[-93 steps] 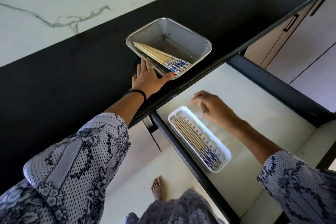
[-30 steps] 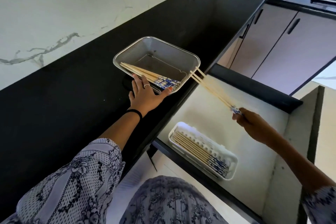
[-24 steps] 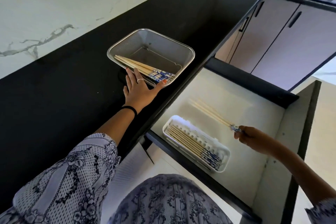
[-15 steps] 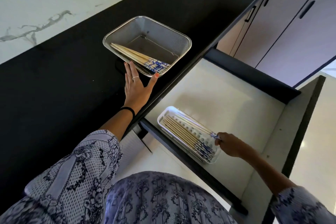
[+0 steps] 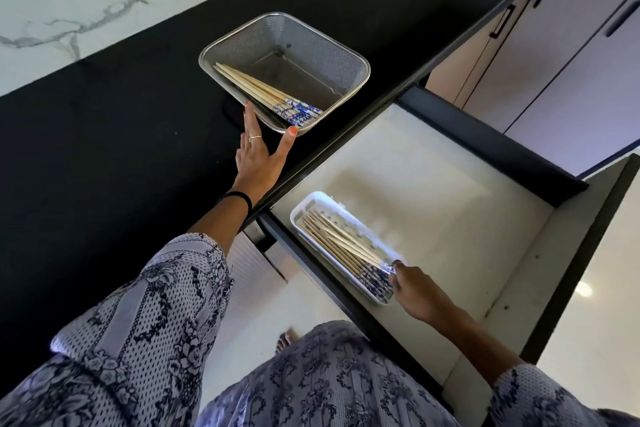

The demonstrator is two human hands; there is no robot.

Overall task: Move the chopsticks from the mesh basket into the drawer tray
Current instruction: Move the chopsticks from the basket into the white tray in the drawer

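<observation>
Lower right, the right hand (image 5: 417,295) pinches chopsticks (image 5: 341,246) lying in the drawer tray (image 5: 313,199); the left hand (image 5: 259,156), fingers straight, touches the mesh basket (image 5: 346,62) at upper centre.

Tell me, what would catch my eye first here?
Probably the steel mesh basket on the black counter, with blue-patterned chopsticks left in it and the left hand touching its near edge. Next, the white tray in the open drawer below, where the right hand lays more chopsticks in.
</observation>
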